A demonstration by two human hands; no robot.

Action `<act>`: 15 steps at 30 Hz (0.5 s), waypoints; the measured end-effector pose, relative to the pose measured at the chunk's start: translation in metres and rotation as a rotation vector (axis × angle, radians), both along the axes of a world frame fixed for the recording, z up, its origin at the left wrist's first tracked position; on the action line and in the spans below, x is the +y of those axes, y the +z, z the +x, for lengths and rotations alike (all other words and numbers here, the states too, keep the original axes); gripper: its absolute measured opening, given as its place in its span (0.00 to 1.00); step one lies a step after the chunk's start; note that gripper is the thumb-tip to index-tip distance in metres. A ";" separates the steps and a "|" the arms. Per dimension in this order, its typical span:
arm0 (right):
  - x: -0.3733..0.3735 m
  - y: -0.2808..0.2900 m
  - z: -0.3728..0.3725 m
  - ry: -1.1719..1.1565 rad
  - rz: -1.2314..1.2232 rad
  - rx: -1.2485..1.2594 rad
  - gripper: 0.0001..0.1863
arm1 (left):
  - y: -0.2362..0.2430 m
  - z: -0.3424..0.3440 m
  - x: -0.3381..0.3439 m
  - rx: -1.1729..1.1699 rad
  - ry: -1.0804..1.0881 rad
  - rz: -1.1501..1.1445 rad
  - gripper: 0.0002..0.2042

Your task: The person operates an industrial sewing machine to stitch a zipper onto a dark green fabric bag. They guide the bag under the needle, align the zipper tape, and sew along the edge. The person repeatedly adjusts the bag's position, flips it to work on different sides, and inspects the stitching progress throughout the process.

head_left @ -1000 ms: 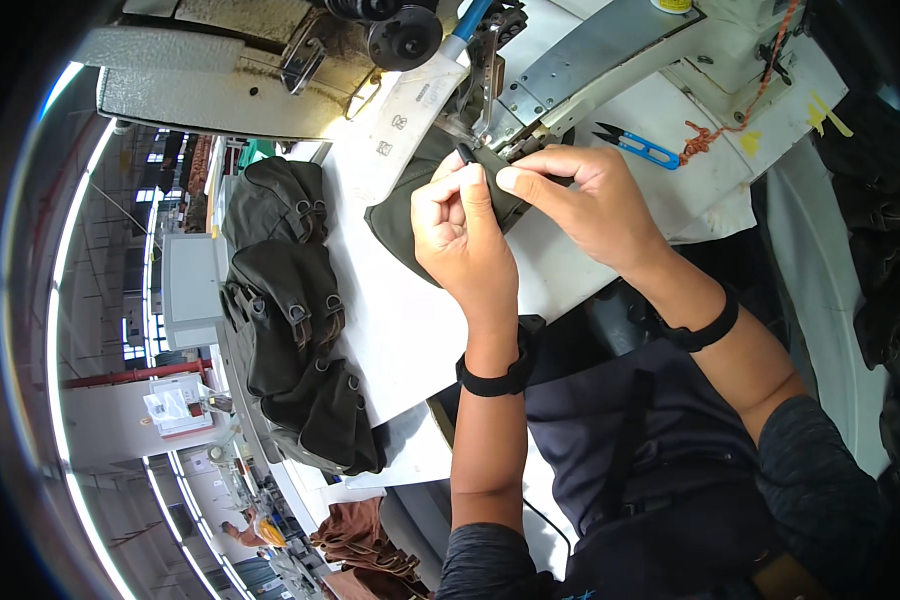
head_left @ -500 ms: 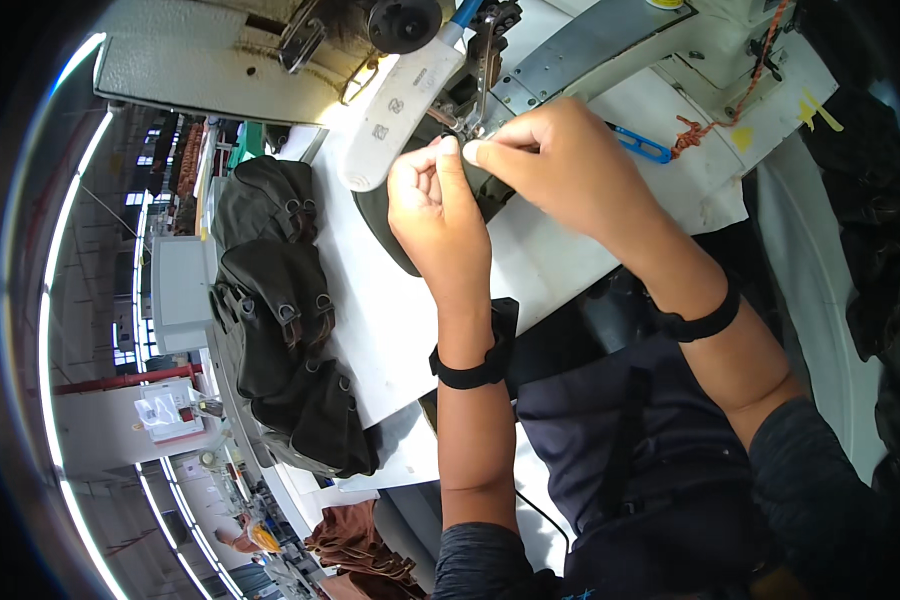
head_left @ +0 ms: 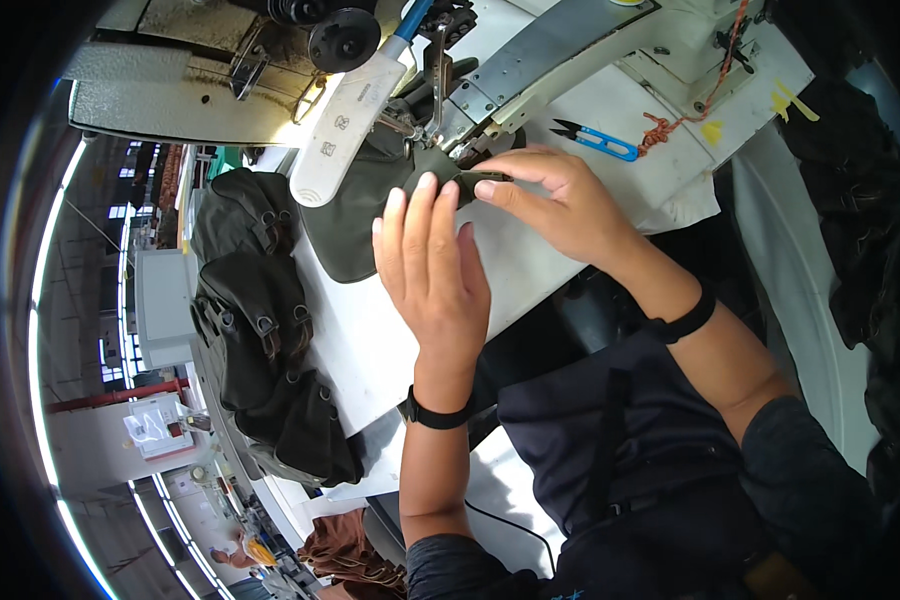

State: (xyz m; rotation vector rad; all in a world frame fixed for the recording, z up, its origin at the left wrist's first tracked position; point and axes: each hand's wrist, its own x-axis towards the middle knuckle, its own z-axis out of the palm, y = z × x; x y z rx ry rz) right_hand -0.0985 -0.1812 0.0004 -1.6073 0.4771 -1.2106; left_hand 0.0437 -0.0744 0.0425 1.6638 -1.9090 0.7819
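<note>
A dark olive fabric piece [head_left: 345, 225] lies on the white table under the presser foot [head_left: 410, 128] of a sewing machine [head_left: 190, 95]. My left hand [head_left: 430, 265] rests on this fabric with its fingers stretched out, the tips close to the foot. To its right, my right hand [head_left: 560, 205] pinches the fabric's edge between thumb and forefinger. Its other fingers are curled and partly hidden. Blue-handled thread snips [head_left: 597, 141] lie beyond the right hand, joined to an orange cord [head_left: 660, 130].
Several dark olive bags [head_left: 255, 340] are heaped along the table's left side. A long white bar [head_left: 340, 130] slants over the fabric's left part. Brown pieces [head_left: 350, 550] sit lower left. Yellow tape [head_left: 790, 103] sticks to the table at the right. Dark material [head_left: 840, 220] hangs at far right.
Both hands were pinching near the foot. The left has opened and spread onto the fabric; the right has shifted slightly away from the foot and grips the edge. More fabric shows now.
</note>
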 end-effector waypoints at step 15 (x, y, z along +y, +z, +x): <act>-0.003 0.017 -0.003 0.189 0.335 -0.005 0.11 | -0.010 0.018 -0.006 -0.235 0.060 -0.086 0.29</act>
